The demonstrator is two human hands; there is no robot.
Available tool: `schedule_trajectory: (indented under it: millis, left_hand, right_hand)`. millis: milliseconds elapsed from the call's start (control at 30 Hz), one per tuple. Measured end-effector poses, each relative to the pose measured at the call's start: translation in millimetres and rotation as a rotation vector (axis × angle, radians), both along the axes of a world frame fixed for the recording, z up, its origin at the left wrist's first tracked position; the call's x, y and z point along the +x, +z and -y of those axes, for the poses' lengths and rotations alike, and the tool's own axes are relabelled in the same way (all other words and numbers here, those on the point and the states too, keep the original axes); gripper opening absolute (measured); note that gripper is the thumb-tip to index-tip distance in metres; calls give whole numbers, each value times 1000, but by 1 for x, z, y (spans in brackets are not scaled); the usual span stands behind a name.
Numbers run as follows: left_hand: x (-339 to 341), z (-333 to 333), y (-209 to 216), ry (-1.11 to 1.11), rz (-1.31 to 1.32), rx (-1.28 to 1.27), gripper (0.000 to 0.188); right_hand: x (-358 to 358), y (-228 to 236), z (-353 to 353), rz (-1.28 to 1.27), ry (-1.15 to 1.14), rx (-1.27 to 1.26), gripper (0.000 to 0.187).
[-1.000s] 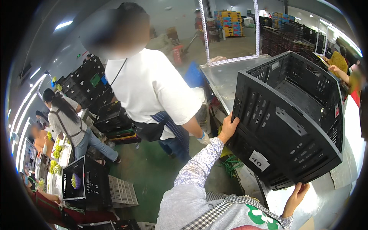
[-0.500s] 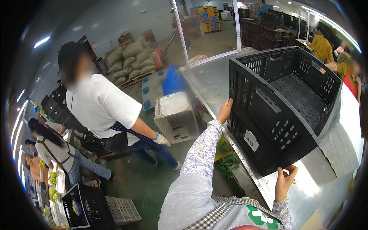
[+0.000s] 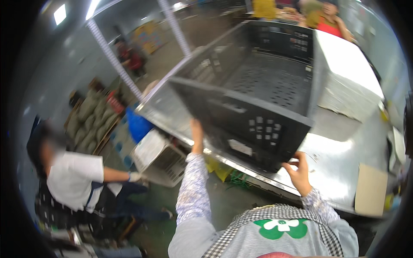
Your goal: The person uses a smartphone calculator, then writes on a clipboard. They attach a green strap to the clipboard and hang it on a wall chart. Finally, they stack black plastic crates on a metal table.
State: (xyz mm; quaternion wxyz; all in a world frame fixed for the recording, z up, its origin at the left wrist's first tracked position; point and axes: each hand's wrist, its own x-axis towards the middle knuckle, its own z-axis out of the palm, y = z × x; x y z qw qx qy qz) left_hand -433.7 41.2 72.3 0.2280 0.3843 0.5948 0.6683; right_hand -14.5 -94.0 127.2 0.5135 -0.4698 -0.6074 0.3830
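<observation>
A black plastic crate (image 3: 232, 101) with slotted walls and a perforated floor stands on the metal table, its open top up. No contents show in it. My left hand (image 3: 196, 135) is at the left part of the near wall, with its fingers against the crate and partly hidden. My right hand (image 3: 301, 174) pinches the lower right corner of the same wall, thumb and fingers close together. A white label (image 3: 240, 147) sits low on that wall. The picture is blurred, so finger detail is limited.
Beside the crate on the metal table (image 3: 331, 150) are a white wrapped block (image 3: 348, 88) and a cardboard piece (image 3: 371, 189). At left stand a co-worker in a white shirt (image 3: 75, 172), a pale plastic crate (image 3: 165, 165), a blue bag (image 3: 138, 124) and stacked sacks (image 3: 90, 116).
My view has swung to the right, and the table and crate now appear turned. Both hands remain at the crate's near wall. The co-worker appears farther left.
</observation>
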Motion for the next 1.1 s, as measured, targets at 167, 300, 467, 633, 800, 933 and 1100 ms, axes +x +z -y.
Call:
schedule_trajectory:
  millis: [167, 300, 467, 633, 800, 933, 1100]
  left_hand:
    - [18, 18, 1, -91, 51, 60, 47]
    - [40, 34, 6, -71, 41, 60, 42]
    - [64, 54, 16, -124, 138, 66, 39]
    - [95, 72, 26, -84, 93, -26, 37]
    - [117, 94, 52, -81, 45, -113, 27]
    - [123, 97, 61, -100, 41, -103, 31]
    - [129, 94, 71, -128, 31, -91, 32]
  right_hand:
    - [11, -3, 5, 35, -56, 78, 40]
    - [27, -6, 9, -20, -66, 78, 39]
    - [47, -12, 8, -131, -86, 89, 38]
    - [84, -12, 3, -151, -96, 28, 34]
    - [100, -8, 8, -162, -153, -2, 32]
    - [105, -1, 8, -172, -99, 14, 24]
    - [112, 14, 4, -212, -143, -20, 28]
